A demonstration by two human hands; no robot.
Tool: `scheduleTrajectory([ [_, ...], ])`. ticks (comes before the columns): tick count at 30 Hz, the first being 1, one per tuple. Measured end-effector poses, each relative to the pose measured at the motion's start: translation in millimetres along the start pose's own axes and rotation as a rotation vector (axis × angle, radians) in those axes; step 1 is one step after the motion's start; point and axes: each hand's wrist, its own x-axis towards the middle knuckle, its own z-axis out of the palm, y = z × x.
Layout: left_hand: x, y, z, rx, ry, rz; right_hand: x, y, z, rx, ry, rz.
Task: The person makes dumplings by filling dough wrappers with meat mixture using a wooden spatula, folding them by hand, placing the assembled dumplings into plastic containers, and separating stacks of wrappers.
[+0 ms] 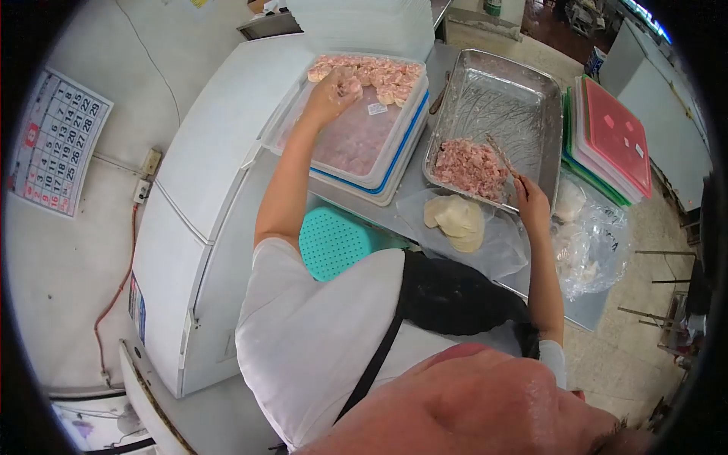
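Note:
My left hand (334, 95) is over a clear plastic tray (341, 171), its fingers closed round a small dumpling (350, 86). Rows of pinkish dumplings (390, 73) fill the far end of that tray. In my right hand (532, 199) is a thin spatula (500, 154), its tip at the ground meat (469, 168). The meat lies in the near end of a metal pan (504, 91). Pale round wrappers (457, 221) rest in a stack on a plastic sheet (497, 254), just below the pan.
Colored trays (614, 136) are stacked right of the pan, above a clear plastic bag (588, 243). A turquoise stool (334, 243) stands below the counter's near edge. At the left is a white freezer (205, 152).

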Motion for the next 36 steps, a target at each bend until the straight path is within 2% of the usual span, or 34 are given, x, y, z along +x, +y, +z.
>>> scheduleTrajectory([
  [1,6.8,-4.0,6.4,0.012,0.034,-0.010,0.0,-0.1,1.0,-0.024,-0.007,-0.013],
  [4,27.5,-28.9,34.4,0.017,-0.093,0.148,-2.7,-9.2,-3.7,-0.021,-0.010,0.016],
  [7,25.3,-11.8,40.6,-0.201,-0.191,0.115,-3.7,-5.9,-2.3,-0.015,-0.011,0.017],
  [10,26.0,5.4,42.2,0.033,-0.087,0.130,-3.6,-4.6,-0.5,-0.045,0.009,0.015],
  [13,27.9,1.2,46.1,0.018,-0.082,0.185,-4.0,-5.3,-2.3,-0.018,0.003,0.015],
  [15,30.5,-17.6,44.1,0.110,-0.103,0.328,-1.4,-2.2,-3.9,0.089,-0.044,0.057],
  [17,11.4,4.5,31.5,0.258,-0.021,0.552,-1.3,-1.8,-7.2,0.184,-0.069,0.112],
  [19,-20.8,45.4,26.4,0.257,0.106,0.522,-0.3,9.1,-2.5,0.174,-0.047,0.128],
  [22,-87.2,136.0,40.0,-0.255,-0.007,0.346,7.5,32.9,9.5,0.262,-0.035,0.117],
  [23,-100.0,142.7,57.4,-0.280,-0.121,0.394,7.5,39.3,12.4,0.299,-0.060,0.126],
  [25,-123.9,143.7,91.9,-0.330,-0.324,0.504,5.6,20.0,-5.8,0.386,-0.128,0.275],
  [28,-146.2,130.7,143.0,-0.307,-0.468,0.513,5.0,17.8,-9.4,0.299,-0.156,0.218],
  [31,-149.2,121.8,168.2,-0.239,-0.488,0.582,2.1,31.2,9.5,0.260,-0.100,0.125],
  [34,-154.4,123.8,172.8,-0.180,-0.568,0.503,-2.8,33.2,14.9,0.186,-0.039,0.019],
  [36,-154.4,118.2,179.4,-0.196,-0.540,0.535,-3.8,32.6,13.6,0.187,-0.068,0.047],
])
